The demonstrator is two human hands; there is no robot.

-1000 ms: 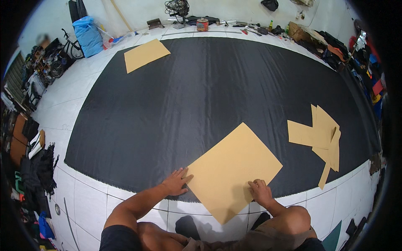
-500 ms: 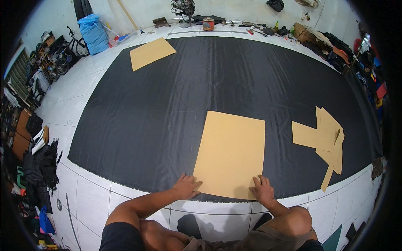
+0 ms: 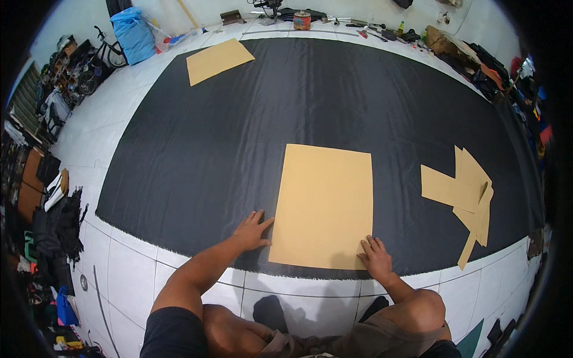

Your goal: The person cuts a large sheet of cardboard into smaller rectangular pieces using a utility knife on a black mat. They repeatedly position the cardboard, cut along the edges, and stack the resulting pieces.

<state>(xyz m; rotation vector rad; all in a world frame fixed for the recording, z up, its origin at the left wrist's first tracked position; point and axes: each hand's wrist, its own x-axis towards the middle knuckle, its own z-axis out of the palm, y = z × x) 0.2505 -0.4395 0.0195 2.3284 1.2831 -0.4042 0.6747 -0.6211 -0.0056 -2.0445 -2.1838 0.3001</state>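
Observation:
A large tan cardboard sheet point(image 3: 322, 206), roughly rectangular, lies flat near the front edge of a wide black fabric point(image 3: 197, 161) spread over the floor. Beside the sheet's lower left edge, my left hand point(image 3: 252, 231) rests on the fabric with its fingers spread, the tips close to the edge. My right hand point(image 3: 376, 258) lies at the lower right corner, fingers stretched out and touching the sheet. Neither hand grasps anything. To the right, several smaller tan cardboard pieces point(image 3: 444, 186) overlap in a pile on the fabric.
Another tan cardboard piece point(image 3: 218, 61) lies at the fabric's far left corner. White floor tiles point(image 3: 128, 271) surround the fabric. A blue plastic bag point(image 3: 132, 36), a red can point(image 3: 302, 21) and scattered tools line the back wall. Black straps and bags point(image 3: 57, 238) are heaped at the left.
The large sheet has shifted slightly left and away from the fabric's front edge, and turned a little. My left hand has moved up and left along its side; my right hand has moved slightly forward.

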